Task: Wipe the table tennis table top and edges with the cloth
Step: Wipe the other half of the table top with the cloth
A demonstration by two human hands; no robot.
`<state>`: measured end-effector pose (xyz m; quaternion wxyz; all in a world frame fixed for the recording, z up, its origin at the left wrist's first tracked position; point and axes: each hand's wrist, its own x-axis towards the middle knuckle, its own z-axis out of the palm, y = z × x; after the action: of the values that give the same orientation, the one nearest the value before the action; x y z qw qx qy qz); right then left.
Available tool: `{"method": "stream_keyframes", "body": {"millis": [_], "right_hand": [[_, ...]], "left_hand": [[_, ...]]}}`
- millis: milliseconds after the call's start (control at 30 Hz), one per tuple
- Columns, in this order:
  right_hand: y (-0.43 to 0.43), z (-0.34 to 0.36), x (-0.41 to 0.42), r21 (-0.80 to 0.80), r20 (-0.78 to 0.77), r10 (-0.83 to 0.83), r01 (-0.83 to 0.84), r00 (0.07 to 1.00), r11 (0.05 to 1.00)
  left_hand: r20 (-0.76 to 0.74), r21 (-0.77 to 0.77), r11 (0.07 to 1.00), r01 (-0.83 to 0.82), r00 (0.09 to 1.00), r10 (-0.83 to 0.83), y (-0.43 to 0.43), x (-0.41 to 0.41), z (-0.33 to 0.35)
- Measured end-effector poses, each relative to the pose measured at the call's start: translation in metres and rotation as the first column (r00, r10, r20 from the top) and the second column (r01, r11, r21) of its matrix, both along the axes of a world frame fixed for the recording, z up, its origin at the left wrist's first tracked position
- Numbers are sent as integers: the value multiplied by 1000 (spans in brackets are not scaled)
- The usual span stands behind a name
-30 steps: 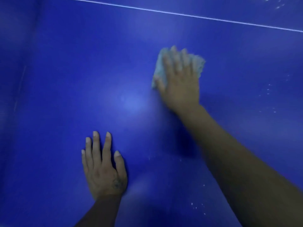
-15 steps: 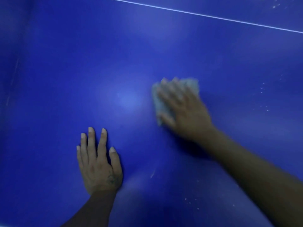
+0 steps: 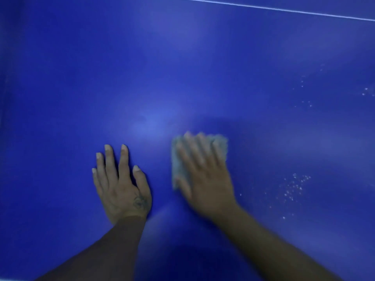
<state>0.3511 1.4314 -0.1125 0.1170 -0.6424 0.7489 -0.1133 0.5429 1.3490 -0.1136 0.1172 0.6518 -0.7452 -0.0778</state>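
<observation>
The left forearm [image 3: 113, 246] and the right forearm [image 3: 274, 250] are both bare down to the lower edge of the view. The left hand [image 3: 121, 187] carries a small dark tattoo [image 3: 140, 202] on its back, below the thumb and close to the wrist. Its outline looks rounded, perhaps a flower. The fingernails [image 3: 108, 148] capping its fingertips are long and pale. The right hand [image 3: 205, 179] is blurred, its nails faint.

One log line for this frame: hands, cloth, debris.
left hand: flat on table | right hand: fingers straight, pressing cloth | white specks: right of cloth
</observation>
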Motion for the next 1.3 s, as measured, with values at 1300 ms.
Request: {"method": "stream_keyframes", "body": {"millis": [1300], "right_hand": [[9,6,-8,80,-75,-580,585,811,807]], "left_hand": [[-67,-27,1000,13,998,-15,2,1,5]]}}
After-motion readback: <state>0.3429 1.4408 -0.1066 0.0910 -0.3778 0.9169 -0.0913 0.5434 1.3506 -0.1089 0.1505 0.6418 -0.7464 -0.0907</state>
